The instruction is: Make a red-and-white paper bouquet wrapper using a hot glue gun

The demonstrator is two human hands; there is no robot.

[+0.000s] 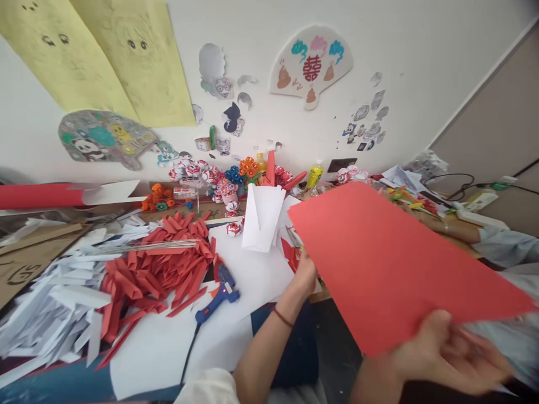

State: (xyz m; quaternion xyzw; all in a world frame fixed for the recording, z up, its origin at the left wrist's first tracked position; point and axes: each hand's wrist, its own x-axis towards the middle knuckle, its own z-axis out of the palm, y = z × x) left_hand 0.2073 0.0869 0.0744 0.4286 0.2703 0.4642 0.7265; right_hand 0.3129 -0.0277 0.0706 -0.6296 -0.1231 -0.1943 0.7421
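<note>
A large red paper sheet [400, 258], perhaps more than one layer at its left corner, is held up in front of me at a slant. My left hand [306, 274] grips its left edge, fingers mostly behind the paper. At the lower edge, my right hand [450, 353] is closed on the sheet with the thumb on top; this hand is slightly blurred. Left of the sheet stands a white folded paper holder [263, 216] with red folded paper pieces [270, 168] behind it. A blue glue gun [217, 294] lies on white paper.
Heaps of red folded strips [158, 264] and white folded strips [63, 303] cover the table's left side. Paper flowers [193, 171] and a yellow bottle [314, 174] line the wall. Another person's arm [452, 229] rests at the right, partly behind the sheet.
</note>
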